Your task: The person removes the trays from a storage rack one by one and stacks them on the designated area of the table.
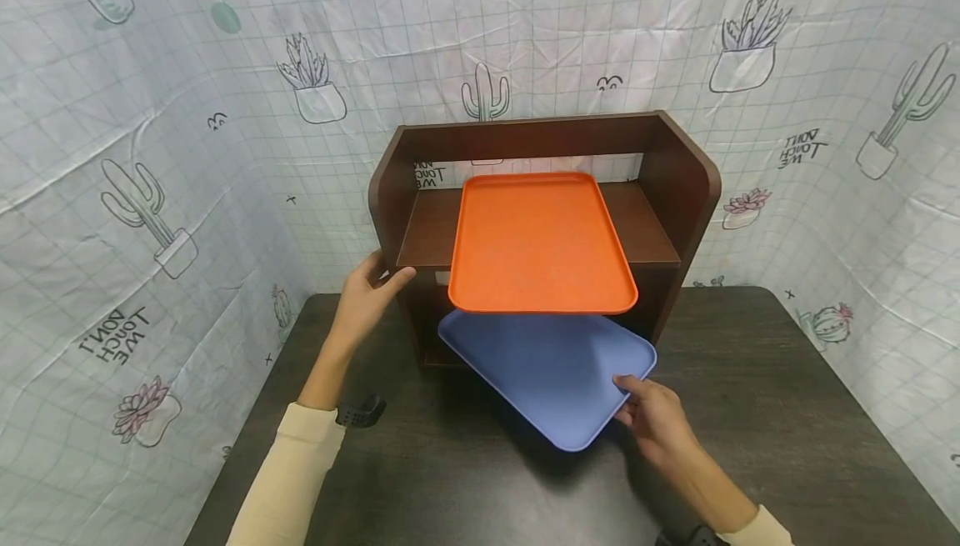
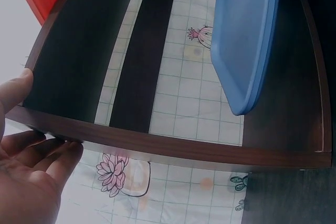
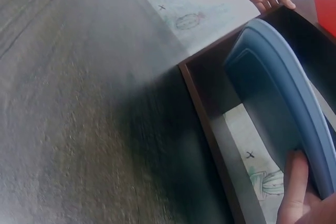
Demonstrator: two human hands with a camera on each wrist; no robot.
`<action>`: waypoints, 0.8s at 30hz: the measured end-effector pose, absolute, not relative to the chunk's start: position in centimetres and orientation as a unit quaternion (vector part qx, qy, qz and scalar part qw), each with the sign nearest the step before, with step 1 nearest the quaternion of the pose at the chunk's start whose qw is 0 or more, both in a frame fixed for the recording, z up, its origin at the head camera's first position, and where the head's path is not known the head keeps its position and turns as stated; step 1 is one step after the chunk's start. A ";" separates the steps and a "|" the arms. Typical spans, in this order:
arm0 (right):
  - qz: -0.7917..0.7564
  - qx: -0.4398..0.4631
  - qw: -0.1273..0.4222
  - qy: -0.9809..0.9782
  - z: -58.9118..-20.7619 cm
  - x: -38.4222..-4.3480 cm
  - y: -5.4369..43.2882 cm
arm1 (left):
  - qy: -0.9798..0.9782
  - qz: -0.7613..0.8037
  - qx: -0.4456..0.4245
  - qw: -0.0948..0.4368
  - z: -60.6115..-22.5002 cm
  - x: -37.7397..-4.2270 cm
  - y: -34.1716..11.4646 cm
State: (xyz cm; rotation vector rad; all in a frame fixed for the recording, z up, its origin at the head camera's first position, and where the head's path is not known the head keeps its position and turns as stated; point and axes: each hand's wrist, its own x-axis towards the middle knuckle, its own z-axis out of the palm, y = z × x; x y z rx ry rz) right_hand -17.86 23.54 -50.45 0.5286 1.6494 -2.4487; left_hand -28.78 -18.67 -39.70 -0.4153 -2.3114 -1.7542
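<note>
Blue tray (image 1: 543, 371), one; rack (image 1: 637, 221), one

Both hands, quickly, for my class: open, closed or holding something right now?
Left hand: closed, holding the brown shelf by its left side.
Right hand: closed, holding the blue tray by its edge.

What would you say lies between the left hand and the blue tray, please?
In the head view, the left side panel of the brown shelf unit stands between the left hand and the blue tray.
</note>
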 end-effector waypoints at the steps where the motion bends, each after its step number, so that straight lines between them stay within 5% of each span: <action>1: -0.812 0.176 0.069 0.552 -50.4 -17.9 23.6 | -0.784 -0.595 -0.141 0.106 -39.7 -28.8 -18.7; 24: -0.800 0.204 0.065 0.561 -49.8 -17.4 26.0 | -0.795 -0.584 -0.122 0.105 -39.6 -28.4 -18.6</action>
